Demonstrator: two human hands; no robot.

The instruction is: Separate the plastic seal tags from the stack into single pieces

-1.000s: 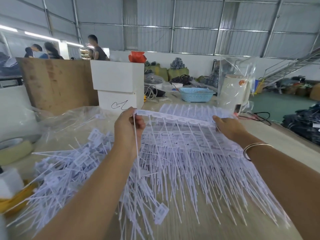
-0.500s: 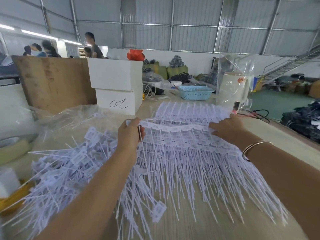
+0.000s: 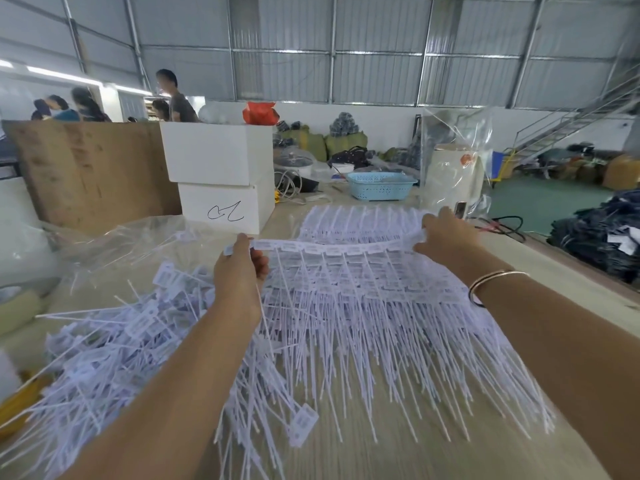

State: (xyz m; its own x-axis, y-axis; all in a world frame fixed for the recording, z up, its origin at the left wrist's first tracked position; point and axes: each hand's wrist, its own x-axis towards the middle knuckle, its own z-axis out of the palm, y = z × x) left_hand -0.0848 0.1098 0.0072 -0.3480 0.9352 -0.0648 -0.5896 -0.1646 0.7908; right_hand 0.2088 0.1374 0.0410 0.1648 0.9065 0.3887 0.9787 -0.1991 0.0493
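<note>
Left hand (image 3: 239, 271) and right hand (image 3: 446, 237) each pinching one end of the top strip of seal tags (image 3: 332, 249), raised over the stack (image 3: 363, 306) at tabletop (image 3: 398, 455) centre. Keep strip taut; snap end tag off cleanly.

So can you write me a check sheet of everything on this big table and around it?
Surface: wooden table, mostly covered.
Job's things: joined strip of tags held up over the stack; loose tags heaped at left.
Clutter: two white boxes, blue basket, plastic bag, tape roll.
Hands: left hand pinches the strip's left end; right hand holds its right end.
Cables: black cord at right, white cord behind the boxes.
Surroundings: warehouse, people far left, stairs at right.
</note>
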